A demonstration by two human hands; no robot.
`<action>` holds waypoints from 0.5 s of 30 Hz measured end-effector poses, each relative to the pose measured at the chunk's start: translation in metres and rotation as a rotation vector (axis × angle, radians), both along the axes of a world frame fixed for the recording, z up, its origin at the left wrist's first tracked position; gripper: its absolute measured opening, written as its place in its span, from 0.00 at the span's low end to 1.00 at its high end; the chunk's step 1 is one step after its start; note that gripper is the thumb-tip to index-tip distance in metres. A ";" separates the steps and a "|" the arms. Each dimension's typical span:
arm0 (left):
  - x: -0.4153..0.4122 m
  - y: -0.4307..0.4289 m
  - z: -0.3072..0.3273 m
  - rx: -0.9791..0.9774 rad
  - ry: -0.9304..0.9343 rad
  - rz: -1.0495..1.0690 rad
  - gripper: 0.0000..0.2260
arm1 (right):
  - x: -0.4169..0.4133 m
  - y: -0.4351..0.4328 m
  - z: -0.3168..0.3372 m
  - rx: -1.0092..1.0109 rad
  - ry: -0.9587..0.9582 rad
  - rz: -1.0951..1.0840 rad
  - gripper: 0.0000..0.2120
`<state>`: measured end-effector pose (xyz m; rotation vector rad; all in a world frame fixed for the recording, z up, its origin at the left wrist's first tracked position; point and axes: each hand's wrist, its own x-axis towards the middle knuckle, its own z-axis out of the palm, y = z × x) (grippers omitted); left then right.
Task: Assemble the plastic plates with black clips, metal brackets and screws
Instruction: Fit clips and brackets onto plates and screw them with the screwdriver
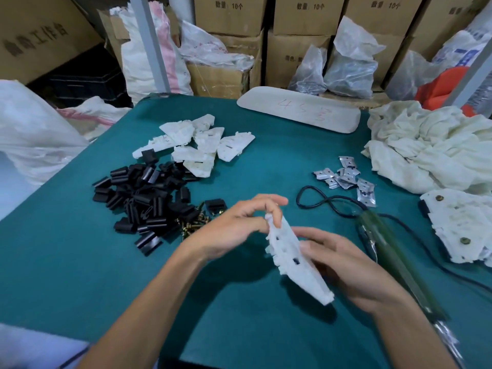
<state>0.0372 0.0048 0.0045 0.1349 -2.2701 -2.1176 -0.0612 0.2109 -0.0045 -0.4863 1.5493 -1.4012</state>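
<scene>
Head view, nearest: both hands met over the green table (80, 249), holding one white plate (292, 262) clear of its surface.
Right hand (343, 272): gripped the plate's lower half, thumb on the face and fingers behind, which I took for the steadying hold.
Left hand (239, 230): pinched the plate's upper end with its fingertips, probably turning the slotted face up for fitting.
Plate state: tilted on edge and bare, with no clip, bracket or screw visible on it, so assembly looked barely begun.
Screwdriver (394, 251): lay just beside the right hand, its cable (327, 203) looped behind it, handy for that hand.
Screws (193, 226): a small brassy heap near the left wrist, within easy reach.
Black clips (149, 201): a loose pile to the left, touching the screws.
Finished plates (463, 225): set aside at the right edge, with screw heads showing.
Metal brackets (346, 179): scattered beyond the cable, right of centre.
Spare plates (197, 145): heaped behind the clips, waiting their turn.
Cloth (431, 145): bunched at the far right.
Far edge: a pale pad (298, 110) with red writing lay there.
</scene>
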 end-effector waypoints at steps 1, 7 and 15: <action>0.001 -0.006 -0.001 -0.132 -0.005 0.027 0.16 | 0.002 -0.004 -0.005 -0.015 0.055 -0.024 0.14; 0.020 -0.081 -0.004 -1.144 -0.206 0.452 0.13 | -0.008 -0.019 -0.017 0.197 0.563 -0.252 0.10; 0.014 -0.103 -0.023 -1.397 -0.574 0.232 0.23 | -0.021 -0.023 -0.041 0.234 0.880 -0.453 0.03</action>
